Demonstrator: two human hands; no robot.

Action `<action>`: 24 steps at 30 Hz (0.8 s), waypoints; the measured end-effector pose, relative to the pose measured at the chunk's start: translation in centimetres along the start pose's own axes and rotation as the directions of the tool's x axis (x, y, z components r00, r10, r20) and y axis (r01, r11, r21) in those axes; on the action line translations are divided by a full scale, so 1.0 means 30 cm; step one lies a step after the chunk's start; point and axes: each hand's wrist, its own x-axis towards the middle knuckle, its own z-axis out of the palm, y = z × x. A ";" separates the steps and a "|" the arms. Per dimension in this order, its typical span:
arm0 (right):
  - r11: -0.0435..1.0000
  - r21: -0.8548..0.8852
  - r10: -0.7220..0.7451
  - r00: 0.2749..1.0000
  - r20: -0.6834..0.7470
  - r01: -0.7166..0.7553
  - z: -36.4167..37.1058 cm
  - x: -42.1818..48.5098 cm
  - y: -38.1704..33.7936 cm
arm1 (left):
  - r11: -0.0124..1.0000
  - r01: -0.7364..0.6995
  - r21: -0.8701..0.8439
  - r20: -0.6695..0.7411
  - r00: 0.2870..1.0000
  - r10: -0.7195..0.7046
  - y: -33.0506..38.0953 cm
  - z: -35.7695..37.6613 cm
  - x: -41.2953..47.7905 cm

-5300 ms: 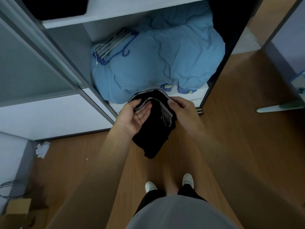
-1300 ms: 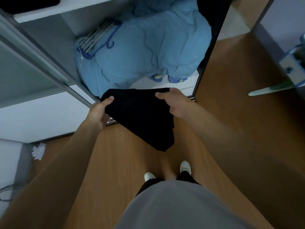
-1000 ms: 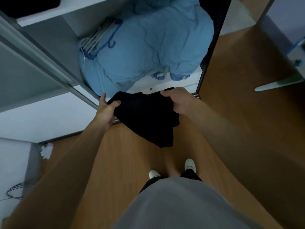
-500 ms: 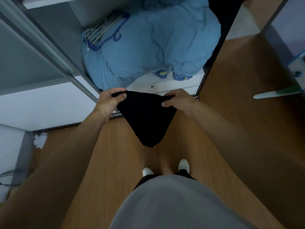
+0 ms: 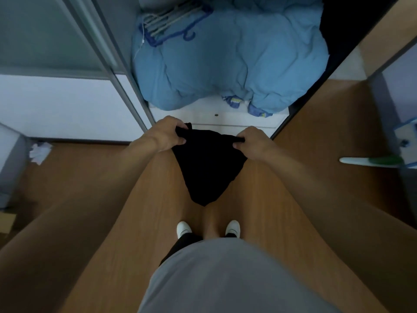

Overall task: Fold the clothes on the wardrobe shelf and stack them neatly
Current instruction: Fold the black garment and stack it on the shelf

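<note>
Both hands have drawn apart since the earliest frame, when they worked close together on bunched cloth. Now the left hand (image 5: 165, 134) and right hand (image 5: 252, 143) each pinch one top corner of the black garment (image 5: 207, 166), fingers curled over the cloth. It hangs in the air between them, clear of any surface. Its top edge runs straight from hand to hand, and its body narrows to a single point aimed down and back toward the white shoes (image 5: 184, 229).

Just beyond the knuckles lies the white front edge of the wardrobe shelf (image 5: 216, 119), bare along its front strip. Farther in, a blue duvet (image 5: 230, 64) fills the compartment, with a bundle of hangers (image 5: 171, 23) on its far left part. A grey door frame (image 5: 117, 71) bounds the opening beyond the left hand, a dark panel beyond the right. Open wooden floor (image 5: 282, 199) spreads below and to both sides; crumpled paper (image 5: 39, 151) lies well left, a green-and-white handle (image 5: 372, 161) well right
</note>
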 end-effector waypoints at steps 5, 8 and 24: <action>0.970 -0.178 -0.175 0.984 -0.028 0.167 -0.019 -0.011 -0.024 | 0.987 0.055 0.154 -0.076 0.996 -0.044 -0.026 -0.036 -0.016; 0.952 -0.118 -0.289 0.957 -0.034 0.284 -0.036 -0.034 -0.043 | 0.931 0.055 0.360 -0.112 0.994 -0.015 -0.029 -0.078 -0.036; 0.577 0.805 -0.086 0.990 -0.110 0.139 -0.005 -0.132 0.028 | 0.958 -0.199 0.208 -0.217 0.945 0.243 0.304 -0.106 -0.084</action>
